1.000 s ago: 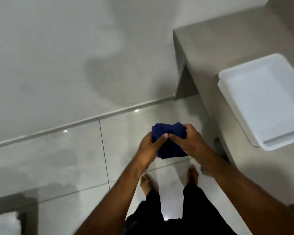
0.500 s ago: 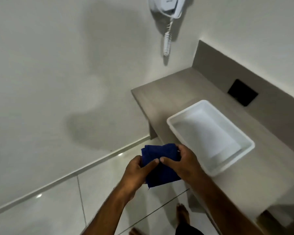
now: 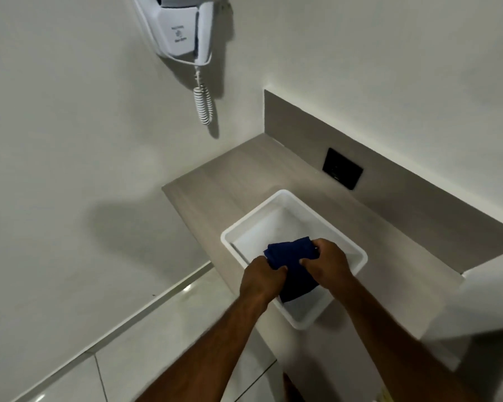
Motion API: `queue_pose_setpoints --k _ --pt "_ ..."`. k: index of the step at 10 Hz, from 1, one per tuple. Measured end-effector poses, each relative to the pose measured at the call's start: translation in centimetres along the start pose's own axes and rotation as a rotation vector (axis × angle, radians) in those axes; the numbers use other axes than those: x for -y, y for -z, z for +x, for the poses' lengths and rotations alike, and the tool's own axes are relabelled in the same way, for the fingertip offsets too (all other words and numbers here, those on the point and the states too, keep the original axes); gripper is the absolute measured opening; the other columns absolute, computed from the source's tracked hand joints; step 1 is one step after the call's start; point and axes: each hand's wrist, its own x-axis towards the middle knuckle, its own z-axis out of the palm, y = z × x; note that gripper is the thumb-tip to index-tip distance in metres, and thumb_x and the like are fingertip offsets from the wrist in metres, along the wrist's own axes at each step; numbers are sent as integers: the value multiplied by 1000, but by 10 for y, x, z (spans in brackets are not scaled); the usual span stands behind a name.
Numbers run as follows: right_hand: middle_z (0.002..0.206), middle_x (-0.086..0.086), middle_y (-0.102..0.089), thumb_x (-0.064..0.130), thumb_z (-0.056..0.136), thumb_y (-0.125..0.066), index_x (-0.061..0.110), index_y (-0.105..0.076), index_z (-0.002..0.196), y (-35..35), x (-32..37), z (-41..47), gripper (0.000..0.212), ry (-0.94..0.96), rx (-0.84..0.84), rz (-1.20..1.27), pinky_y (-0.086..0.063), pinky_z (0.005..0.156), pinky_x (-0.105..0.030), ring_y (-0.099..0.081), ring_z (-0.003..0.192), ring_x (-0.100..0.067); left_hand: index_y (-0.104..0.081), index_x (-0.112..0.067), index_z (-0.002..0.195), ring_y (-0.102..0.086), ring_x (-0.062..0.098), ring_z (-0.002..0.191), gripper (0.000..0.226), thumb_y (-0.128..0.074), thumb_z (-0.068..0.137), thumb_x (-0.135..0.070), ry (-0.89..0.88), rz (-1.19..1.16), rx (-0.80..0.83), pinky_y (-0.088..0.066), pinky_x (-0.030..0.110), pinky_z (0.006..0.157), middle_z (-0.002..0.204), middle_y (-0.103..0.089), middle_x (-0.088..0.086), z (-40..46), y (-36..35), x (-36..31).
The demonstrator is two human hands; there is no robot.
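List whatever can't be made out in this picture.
Head view:
- Whether the cloth touches the tray floor: the left hand and right hand hide the contact.
- Label on the dryer: print too small to read.
- Dryer top: cut off by the upper edge.

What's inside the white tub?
The left hand and right hand hold a blue cloth in the tub. Its white bottom shows around them. Anything under the cloth is hidden.

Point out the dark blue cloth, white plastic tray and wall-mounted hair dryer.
dark blue folded cloth [image 3: 291, 256]: head view, upper fold.
white plastic tray [image 3: 286, 195]: head view, far rim corner.
white wall-mounted hair dryer [image 3: 177, 33]: head view, front face.
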Motion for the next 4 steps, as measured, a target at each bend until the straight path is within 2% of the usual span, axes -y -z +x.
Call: queue_pose_setpoints --k 1,2,3,4 --pt "121 -12 -67 18 83 -72 6 -59 122 -6 -12 11 42 11 34 -66 -47 98 -34 -63 113 -30 -66 -12 108 -68 23 97 32 -56 94 -39 -59 412 -47 -52 29 74 106 -72 5 11 -16 -7" --pt "124 -13 -66 17 87 -66 6 -56 125 -15 -17 20 40 29 91 -142 -47 102 -38 -61 116 -30 -67 -13 91 -68 24 93 17 -58 90 -27 -124 752 -27 -53 32 76 98 -73 6 18 -22 -10" --pt "121 -13 -66 20 90 -61 7 -56 121 -26 -14 23 34 63 151 -206 -51 97 -38 -63 112 -29 -66 -14 92 -62 26 98 13 -60 88 -25 -230 887 -22 -46 37 87 99 -70 8 26 -22 -7" --pt "119 -10 -65 28 90 -63 12 -54 120 -30 -11 22 36 130 35 -431 -51 92 -36 -63 108 -26 -69 -16 95 -59 26 96 20 -56 91 -31 -389 844 -73 -37 35 79 95 -71 7 26 -13 -3"
